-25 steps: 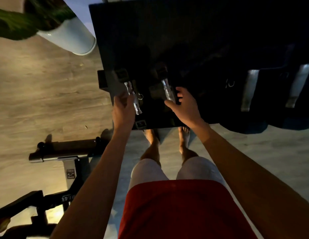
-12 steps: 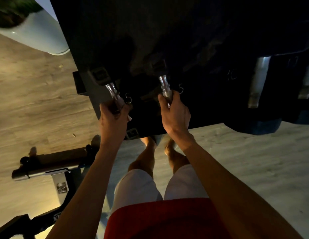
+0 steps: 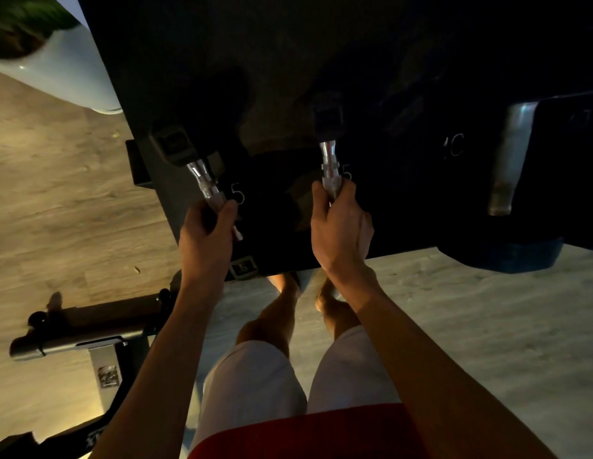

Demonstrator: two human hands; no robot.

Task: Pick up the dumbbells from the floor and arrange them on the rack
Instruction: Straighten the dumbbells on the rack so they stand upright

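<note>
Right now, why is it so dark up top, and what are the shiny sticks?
In the head view, the rack sits in deep shadow, its details lost; the shiny sticks are metal catching light: the left dumbbell handle in the left hand, the right dumbbell handle in the right hand; the wooden floor is warmly lit.

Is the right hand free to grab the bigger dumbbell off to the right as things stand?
Probably not yet. The right hand grips the small dumbbell by its handle, so it is occupied. Nothing seems to lie between it and the bigger dumbbell, though that area is dark.
</note>
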